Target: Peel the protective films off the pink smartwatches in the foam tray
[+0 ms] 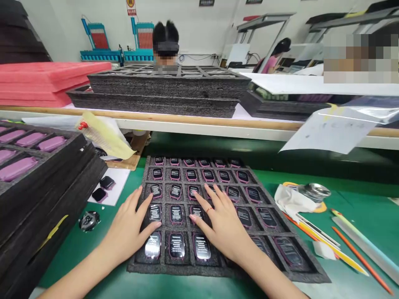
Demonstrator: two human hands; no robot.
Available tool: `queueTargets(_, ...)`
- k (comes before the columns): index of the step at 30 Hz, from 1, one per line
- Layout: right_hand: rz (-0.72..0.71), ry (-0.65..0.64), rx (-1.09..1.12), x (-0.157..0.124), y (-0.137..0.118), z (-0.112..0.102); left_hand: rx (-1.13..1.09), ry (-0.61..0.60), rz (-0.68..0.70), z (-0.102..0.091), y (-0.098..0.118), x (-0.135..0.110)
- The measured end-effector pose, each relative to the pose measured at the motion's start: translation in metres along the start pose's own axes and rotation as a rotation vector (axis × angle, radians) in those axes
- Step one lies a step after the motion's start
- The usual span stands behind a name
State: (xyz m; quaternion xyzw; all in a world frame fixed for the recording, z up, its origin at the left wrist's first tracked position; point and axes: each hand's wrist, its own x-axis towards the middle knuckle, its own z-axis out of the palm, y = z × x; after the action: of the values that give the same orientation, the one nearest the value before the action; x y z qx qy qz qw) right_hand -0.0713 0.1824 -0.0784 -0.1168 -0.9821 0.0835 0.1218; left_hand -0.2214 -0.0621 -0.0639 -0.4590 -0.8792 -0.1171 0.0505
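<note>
watch-screen text (176, 215) is too small to read

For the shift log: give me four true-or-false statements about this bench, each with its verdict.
The left hand rests on pink-framed smartwatches in a black foam tray. True.
The right hand lifts a watch clear of the tray. False: it lies palm down on the watches.
Pink foam sheets are stacked on the upper shelf. True.
A crumpled white cloth lies left of the tray. False: the white cloth lies right of it.
</note>
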Motion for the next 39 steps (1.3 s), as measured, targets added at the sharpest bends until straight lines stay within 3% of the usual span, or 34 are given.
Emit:
queueTargets(9,0.017,0.136,0.067,0.002,0.000,-0.005,0.013,0.026,0.025,-0.001,0.006,0.009)
queueTargets(17,-0.133,-0.039,0.100,0.009,-0.023,0.009,-0.076,0.071,-0.015,0.004,0.006,0.008)
queueTargets(25,-0.171,-0.051,0.078,0.026,-0.034,0.012,-0.163,0.030,-0.031,0.010,0.000,0.007)
queueTargets(30,-0.137,-0.003,0.152,0.014,-0.026,-0.003,-0.196,0.023,-0.069,0.007,-0.002,0.007)
queueTargets(34,-0.118,-0.038,0.161,0.005,-0.024,-0.004,-0.244,0.007,-0.085,0.006,-0.003,0.007)
queueTargets(39,-0.192,-0.068,0.140,-0.003,-0.034,-0.007,-0.279,-0.004,-0.067,0.005,-0.001,-0.005)
